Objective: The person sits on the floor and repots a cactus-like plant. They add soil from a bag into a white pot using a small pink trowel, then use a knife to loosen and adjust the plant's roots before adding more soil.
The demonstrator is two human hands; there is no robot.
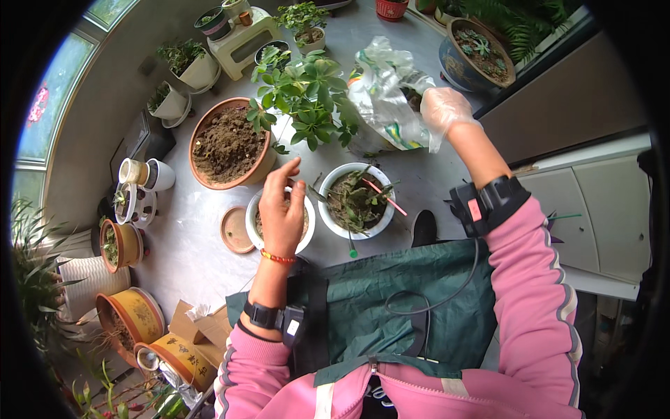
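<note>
My left hand (282, 209) is bare, with a beaded bracelet at the wrist. Its fingers are loosely bent, holding nothing, above a white pot (310, 230) of soil. My right hand (445, 107) wears a thin clear plastic glove. Its fingers curl at the mouth of a white printed plastic bag (390, 105) with dark soil inside; whether they grip anything is hidden. Between the hands, nearer me, stands another white pot (325, 220) with drooping green cuttings (356, 201). A pink stick (384, 196) and a green-tipped stick (353, 246) lie across its rim.
Left of centre is a large terracotta-coloured pot (194, 167) of loose soil, near a leafy green plant (309, 99). A round saucer (238, 230) lies beside the nearer white pot. Potted plants line the left wall. A blue pot of succulents (455, 65) stands at the back right, a white cabinet (602, 209) at the right.
</note>
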